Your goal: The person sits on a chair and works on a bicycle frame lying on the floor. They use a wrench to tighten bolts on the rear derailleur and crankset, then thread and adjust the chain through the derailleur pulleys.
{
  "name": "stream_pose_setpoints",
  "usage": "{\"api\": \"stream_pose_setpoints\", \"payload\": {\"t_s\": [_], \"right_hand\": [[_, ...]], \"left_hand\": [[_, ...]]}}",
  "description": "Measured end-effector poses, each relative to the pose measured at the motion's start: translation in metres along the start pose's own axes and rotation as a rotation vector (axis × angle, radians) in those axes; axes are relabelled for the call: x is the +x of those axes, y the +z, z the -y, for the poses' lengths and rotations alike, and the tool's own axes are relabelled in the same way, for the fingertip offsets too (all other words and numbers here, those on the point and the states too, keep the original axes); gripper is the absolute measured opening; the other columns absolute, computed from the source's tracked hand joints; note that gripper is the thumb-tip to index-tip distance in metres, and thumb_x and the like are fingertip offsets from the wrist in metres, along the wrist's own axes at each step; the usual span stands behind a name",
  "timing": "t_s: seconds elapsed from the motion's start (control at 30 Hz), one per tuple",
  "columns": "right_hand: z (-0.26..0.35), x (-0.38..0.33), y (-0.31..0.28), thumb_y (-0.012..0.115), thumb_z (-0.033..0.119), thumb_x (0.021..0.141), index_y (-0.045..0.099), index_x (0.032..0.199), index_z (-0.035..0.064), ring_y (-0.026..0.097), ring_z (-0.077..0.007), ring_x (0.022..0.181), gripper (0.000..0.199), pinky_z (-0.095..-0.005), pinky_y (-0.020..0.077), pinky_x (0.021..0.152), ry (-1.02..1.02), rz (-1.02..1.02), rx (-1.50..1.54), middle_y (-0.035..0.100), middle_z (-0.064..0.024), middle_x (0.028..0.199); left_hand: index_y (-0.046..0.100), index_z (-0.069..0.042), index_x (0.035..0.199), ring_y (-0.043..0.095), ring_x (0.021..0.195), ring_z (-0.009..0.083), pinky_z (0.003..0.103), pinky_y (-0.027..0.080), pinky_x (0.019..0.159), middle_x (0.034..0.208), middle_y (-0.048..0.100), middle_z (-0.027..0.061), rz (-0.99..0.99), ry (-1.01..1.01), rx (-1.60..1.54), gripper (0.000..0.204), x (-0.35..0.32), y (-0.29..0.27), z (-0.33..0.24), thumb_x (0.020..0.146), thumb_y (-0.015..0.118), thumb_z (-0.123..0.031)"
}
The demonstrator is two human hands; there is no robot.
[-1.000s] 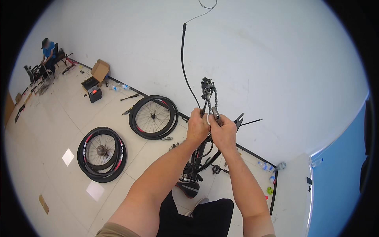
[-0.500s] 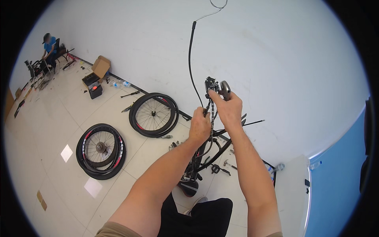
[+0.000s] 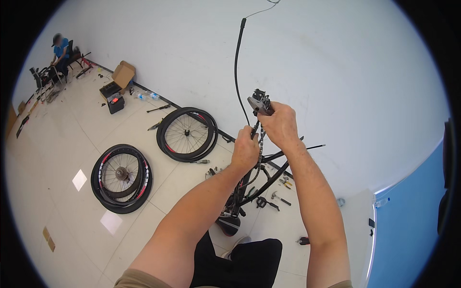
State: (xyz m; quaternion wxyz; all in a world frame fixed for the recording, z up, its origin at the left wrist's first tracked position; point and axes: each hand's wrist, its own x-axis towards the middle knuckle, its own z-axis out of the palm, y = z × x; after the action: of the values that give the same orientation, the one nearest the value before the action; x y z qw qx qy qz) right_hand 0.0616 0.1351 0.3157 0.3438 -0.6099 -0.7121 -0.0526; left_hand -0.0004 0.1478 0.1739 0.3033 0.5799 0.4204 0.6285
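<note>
My right hand (image 3: pixel 280 124) is closed around a derailleur (image 3: pixel 260 96), dark and mechanical, with a grey metal plate-like piece in front of it whose kind I cannot make out. From it a bicycle chain (image 3: pixel 261 144) hangs down to the black bike frame (image 3: pixel 274 174). Just below and to the left, my left hand (image 3: pixel 246 151) is closed on a black cable housing (image 3: pixel 236 65). The housing rises past the fingers in a long curve, and a thin bare wire (image 3: pixel 261 10) sticks out of its top. The gripped part is hidden.
Two wheels with tyres, a near one (image 3: pixel 121 175) and a farther one (image 3: pixel 186 133), lie to the left. A hammer (image 3: pixel 281 198), a pedal (image 3: pixel 261 202) and small tools lie right of the saddle (image 3: pixel 228 225). A toolbox (image 3: pixel 114 98) stands by the wall; a person (image 3: pixel 60 50) sits far left.
My right hand has turned the derailleur, so the grey piece now faces toward the left instead of standing upright at the right. The left hand and cable housing have shifted slightly right.
</note>
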Motion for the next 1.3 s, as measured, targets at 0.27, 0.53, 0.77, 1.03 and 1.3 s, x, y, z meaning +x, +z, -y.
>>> {"api": "stream_pose_setpoints", "payload": {"t_s": [0.27,0.53,0.77,1.03,1.3], "right_hand": [[-0.002,-0.002,0.0,0.07,0.016,0.083,0.069,0.091,-0.0054,0.056,-0.0207,0.059,0.023,-0.0358,0.0452,0.059,0.004,0.037,0.062,0.066,-0.0135,0.07],[-0.017,-0.049,0.022,0.07,0.014,0.089,0.069,0.088,-0.0038,0.052,-0.0103,0.063,0.018,-0.0282,0.0404,0.058,0.48,0.087,0.641,0.066,-0.0036,0.074],[-0.015,-0.051,0.024,0.07,0.013,0.091,0.067,0.085,0.004,0.041,-0.002,0.047,0.011,-0.0197,0.0281,0.041,0.538,0.044,0.941,0.064,-0.0006,0.07],[0.005,-0.05,0.017,0.069,0.01,0.089,0.067,0.081,0.0007,0.049,-0.0075,0.056,0.013,-0.0238,0.0367,0.05,0.495,-0.009,1.019,0.063,-0.0024,0.068],[0.003,-0.049,0.018,0.07,0.009,0.086,0.068,0.082,-0.0032,0.053,-0.0092,0.062,0.013,-0.0256,0.0409,0.059,0.458,-0.026,0.947,0.062,-0.0022,0.069]], "left_hand": [[0.051,0.002,0.103,0.057,0.093,0.0472,0.052,0.046,0.081,0.099,0.057,0.0265,0.036,-0.007,-0.019,0.015,0.002,0.0,0.004,0.094,0.059,-0.006],[0.05,0.002,0.1,0.057,0.091,0.0478,0.053,0.045,0.079,0.097,0.056,0.0267,0.023,0.035,-0.025,0.013,0.002,-0.003,0.007,0.089,0.056,0.0],[0.051,0.002,0.1,0.057,0.093,0.0482,0.053,0.046,0.079,0.099,0.057,0.0263,0.032,-0.04,-0.044,0.014,0.003,-0.001,0.005,0.088,0.057,0.0],[0.052,0.001,0.102,0.058,0.094,0.0482,0.054,0.046,0.079,0.102,0.058,0.0263,0.042,-0.058,-0.023,0.013,0.004,-0.002,0.002,0.091,0.058,-0.004],[0.051,0.0,0.103,0.057,0.096,0.0477,0.053,0.045,0.08,0.104,0.057,0.026,0.067,-0.099,-0.054,0.014,0.004,0.001,0.001,0.091,0.058,-0.004]]}}
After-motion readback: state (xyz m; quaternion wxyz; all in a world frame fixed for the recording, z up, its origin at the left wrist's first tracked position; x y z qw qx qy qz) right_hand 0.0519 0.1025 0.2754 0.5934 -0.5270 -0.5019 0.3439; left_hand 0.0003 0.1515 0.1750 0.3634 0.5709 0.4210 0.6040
